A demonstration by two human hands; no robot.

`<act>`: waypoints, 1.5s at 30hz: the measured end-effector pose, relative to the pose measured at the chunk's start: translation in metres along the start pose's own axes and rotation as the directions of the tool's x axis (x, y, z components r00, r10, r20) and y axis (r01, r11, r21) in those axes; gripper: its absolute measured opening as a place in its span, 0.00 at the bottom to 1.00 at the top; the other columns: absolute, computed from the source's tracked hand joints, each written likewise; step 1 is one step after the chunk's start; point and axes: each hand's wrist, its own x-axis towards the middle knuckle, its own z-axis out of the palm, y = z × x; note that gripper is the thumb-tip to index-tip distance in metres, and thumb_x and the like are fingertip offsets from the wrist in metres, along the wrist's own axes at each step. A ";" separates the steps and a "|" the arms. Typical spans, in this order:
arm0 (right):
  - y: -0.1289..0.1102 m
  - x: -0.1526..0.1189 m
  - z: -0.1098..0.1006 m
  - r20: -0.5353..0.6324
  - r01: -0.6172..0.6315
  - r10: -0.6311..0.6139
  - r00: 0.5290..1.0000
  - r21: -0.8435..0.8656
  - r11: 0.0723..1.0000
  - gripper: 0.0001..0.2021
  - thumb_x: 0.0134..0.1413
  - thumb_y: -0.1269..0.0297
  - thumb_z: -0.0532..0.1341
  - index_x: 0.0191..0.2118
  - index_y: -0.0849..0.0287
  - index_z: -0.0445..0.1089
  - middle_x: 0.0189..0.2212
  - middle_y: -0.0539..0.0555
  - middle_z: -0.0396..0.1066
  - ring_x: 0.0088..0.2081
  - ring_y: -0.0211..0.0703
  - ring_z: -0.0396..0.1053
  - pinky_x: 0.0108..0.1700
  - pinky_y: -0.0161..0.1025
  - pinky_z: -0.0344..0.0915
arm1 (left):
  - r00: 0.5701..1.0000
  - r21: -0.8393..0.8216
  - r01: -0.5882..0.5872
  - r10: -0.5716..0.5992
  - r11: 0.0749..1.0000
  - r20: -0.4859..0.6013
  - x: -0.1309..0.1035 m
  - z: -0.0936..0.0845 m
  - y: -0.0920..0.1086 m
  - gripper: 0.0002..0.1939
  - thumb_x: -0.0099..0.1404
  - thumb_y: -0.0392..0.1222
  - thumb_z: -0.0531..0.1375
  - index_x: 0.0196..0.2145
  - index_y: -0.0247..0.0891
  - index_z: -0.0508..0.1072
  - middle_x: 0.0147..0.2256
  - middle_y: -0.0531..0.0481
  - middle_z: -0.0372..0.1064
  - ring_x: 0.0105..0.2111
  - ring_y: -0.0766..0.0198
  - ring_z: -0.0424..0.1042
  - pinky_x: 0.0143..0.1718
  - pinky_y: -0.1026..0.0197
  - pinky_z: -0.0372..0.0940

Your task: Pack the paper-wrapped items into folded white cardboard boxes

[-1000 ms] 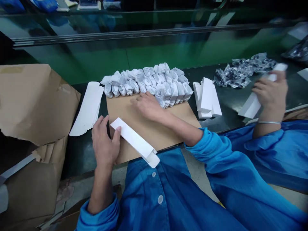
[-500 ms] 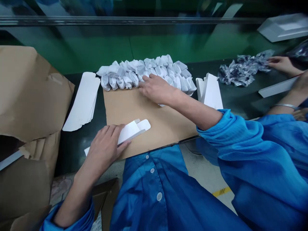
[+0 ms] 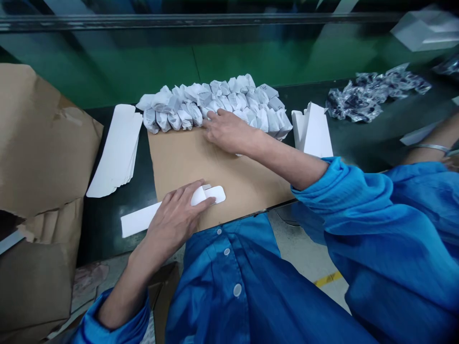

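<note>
My left hand (image 3: 177,210) is closed around a long narrow white carton (image 3: 139,220), near its end with the flap up. The carton lies slantwise over the left front of a brown cardboard sheet (image 3: 186,162). My right hand (image 3: 227,130) reaches to the front row of white paper-wrapped packets (image 3: 167,102), its fingers curled down onto one of them. What the packets contain is hidden by the paper. A small white bit shows under the right wrist, too covered to make out.
Flat white cartons (image 3: 114,153) lie stacked at left, beside a big brown cardboard box (image 3: 43,138). White cartons (image 3: 315,131) stand at right. Clear plastic-bagged dark items (image 3: 373,95) lie farther right, near a co-worker's arm (image 3: 439,136). A white tray-like piece (image 3: 426,31) sits behind.
My left hand has slid along the carton toward its flap end, uncovering more of the other end. My right hand stays at the packets. The co-worker's hand has left the plastic-bagged items.
</note>
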 end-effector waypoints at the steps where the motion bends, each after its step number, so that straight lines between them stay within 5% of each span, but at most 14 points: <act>1: 0.002 0.003 0.000 0.032 -0.022 0.021 0.999 0.019 1.000 0.15 0.65 0.79 0.49 0.40 0.64 0.73 0.41 0.58 0.72 0.52 0.51 0.64 0.47 0.44 0.61 | 1.000 0.007 -0.005 0.005 1.000 -0.005 0.000 -0.001 0.000 0.18 0.70 0.36 0.53 0.54 0.47 0.71 0.62 0.38 0.62 0.57 0.45 0.67 0.47 0.47 0.68; 4: 0.006 0.007 -0.012 0.069 -0.039 0.026 0.997 0.202 0.979 0.09 0.64 0.72 0.57 0.43 0.64 0.75 0.41 0.58 0.73 0.50 0.51 0.66 0.44 0.43 0.61 | 1.000 0.028 0.004 -0.004 1.000 -0.010 0.000 0.000 0.001 0.18 0.70 0.36 0.54 0.54 0.48 0.71 0.61 0.39 0.63 0.55 0.46 0.68 0.45 0.48 0.68; 7: 0.007 0.005 -0.032 0.022 0.013 -0.029 0.999 0.514 0.858 0.12 0.62 0.61 0.64 0.47 0.60 0.76 0.38 0.53 0.75 0.40 0.43 0.69 0.40 0.39 0.60 | 1.000 0.038 0.006 -0.006 0.999 -0.009 0.000 0.001 0.001 0.18 0.70 0.36 0.54 0.55 0.48 0.70 0.62 0.39 0.62 0.55 0.47 0.68 0.45 0.49 0.67; 11: 0.002 0.007 -0.038 0.191 0.010 -0.185 0.964 0.669 0.743 0.09 0.61 0.61 0.63 0.42 0.59 0.77 0.32 0.50 0.76 0.32 0.39 0.69 0.34 0.37 0.59 | 1.000 0.052 -0.007 0.008 0.999 -0.009 -0.001 0.001 0.000 0.18 0.70 0.37 0.54 0.56 0.48 0.70 0.61 0.37 0.63 0.54 0.46 0.69 0.44 0.49 0.67; 13: -0.006 0.006 -0.034 0.216 -0.067 -0.068 0.974 0.561 0.825 0.07 0.59 0.66 0.64 0.42 0.60 0.76 0.36 0.54 0.77 0.37 0.44 0.72 0.35 0.38 0.60 | 1.000 0.047 -0.015 0.016 0.999 -0.016 -0.002 0.001 0.000 0.19 0.69 0.37 0.55 0.56 0.49 0.70 0.61 0.37 0.62 0.54 0.45 0.69 0.44 0.48 0.67; 16: -0.021 -0.011 -0.033 0.028 -0.210 0.215 0.976 0.375 0.903 0.10 0.63 0.69 0.57 0.47 0.61 0.73 0.43 0.58 0.76 0.44 0.51 0.72 0.39 0.42 0.61 | 1.000 0.038 -0.014 0.015 0.999 -0.027 -0.004 0.001 0.000 0.22 0.68 0.34 0.55 0.57 0.49 0.70 0.62 0.37 0.60 0.53 0.44 0.69 0.43 0.47 0.66; 18: -0.033 -0.034 -0.035 -0.036 -0.299 0.339 0.940 0.391 0.871 0.12 0.67 0.66 0.53 0.51 0.58 0.70 0.44 0.56 0.75 0.45 0.52 0.72 0.40 0.43 0.61 | 0.999 0.025 -0.021 0.021 0.999 -0.030 -0.005 0.002 0.000 0.24 0.67 0.32 0.53 0.58 0.51 0.69 0.63 0.38 0.59 0.54 0.44 0.68 0.44 0.47 0.66; 23: -0.067 -0.077 -0.018 0.130 -0.502 0.503 0.854 0.459 0.733 0.15 0.65 0.54 0.59 0.47 0.62 0.71 0.41 0.60 0.76 0.43 0.53 0.72 0.40 0.43 0.63 | 0.999 -0.005 -0.047 0.047 0.999 -0.017 -0.006 0.002 -0.002 0.29 0.65 0.29 0.53 0.59 0.56 0.67 0.64 0.43 0.59 0.56 0.49 0.66 0.46 0.50 0.65; 28: -0.094 -0.078 0.011 -0.066 -0.306 0.411 0.909 0.565 0.766 0.09 0.66 0.65 0.57 0.48 0.62 0.68 0.44 0.60 0.72 0.46 0.50 0.67 0.45 0.45 0.64 | 0.998 -0.015 -0.057 0.057 0.998 0.015 -0.008 0.000 -0.003 0.26 0.67 0.30 0.54 0.57 0.57 0.70 0.65 0.45 0.57 0.57 0.49 0.64 0.47 0.50 0.65; 31: -0.090 -0.092 0.015 -0.152 -0.223 0.331 0.931 0.483 0.847 0.13 0.68 0.72 0.48 0.47 0.60 0.69 0.46 0.62 0.71 0.48 0.52 0.66 0.49 0.49 0.64 | 0.997 -0.031 -0.078 0.078 0.996 0.013 -0.009 -0.001 -0.003 0.24 0.67 0.31 0.54 0.55 0.56 0.72 0.65 0.47 0.58 0.59 0.50 0.62 0.49 0.51 0.64; 33: -0.081 -0.107 0.015 -0.169 -0.168 0.285 0.943 0.498 0.851 0.10 0.68 0.69 0.51 0.46 0.60 0.69 0.52 0.63 0.69 0.52 0.54 0.65 0.53 0.51 0.64 | 0.995 -0.046 -0.097 0.097 0.994 -0.009 -0.010 -0.001 -0.003 0.24 0.67 0.30 0.54 0.54 0.55 0.73 0.63 0.47 0.60 0.59 0.51 0.62 0.49 0.51 0.64; 37: -0.069 -0.119 0.017 -0.131 -0.202 0.339 0.932 0.590 0.782 0.15 0.63 0.67 0.59 0.54 0.62 0.68 0.61 0.63 0.64 0.60 0.54 0.62 0.60 0.52 0.62 | 0.993 -0.072 -0.118 0.117 0.990 -0.025 -0.009 -0.002 -0.004 0.22 0.67 0.29 0.55 0.50 0.54 0.76 0.59 0.46 0.63 0.58 0.50 0.63 0.47 0.50 0.65; 40: -0.066 -0.113 0.016 -0.059 -0.236 0.352 0.934 0.639 0.732 0.20 0.61 0.72 0.59 0.59 0.66 0.65 0.56 0.64 0.70 0.58 0.55 0.65 0.60 0.53 0.62 | 0.995 -0.091 -0.100 0.099 0.991 -0.016 -0.009 -0.003 -0.004 0.20 0.67 0.31 0.56 0.49 0.54 0.76 0.59 0.45 0.63 0.57 0.49 0.64 0.46 0.49 0.65; 45: -0.072 -0.125 -0.003 -0.005 -0.144 0.316 0.949 0.883 0.447 0.18 0.57 0.69 0.65 0.53 0.58 0.71 0.49 0.56 0.75 0.49 0.46 0.73 0.50 0.43 0.69 | 0.997 -0.098 -0.081 0.082 0.992 0.007 -0.011 -0.004 -0.004 0.20 0.69 0.33 0.55 0.51 0.55 0.75 0.59 0.45 0.63 0.56 0.48 0.65 0.47 0.48 0.66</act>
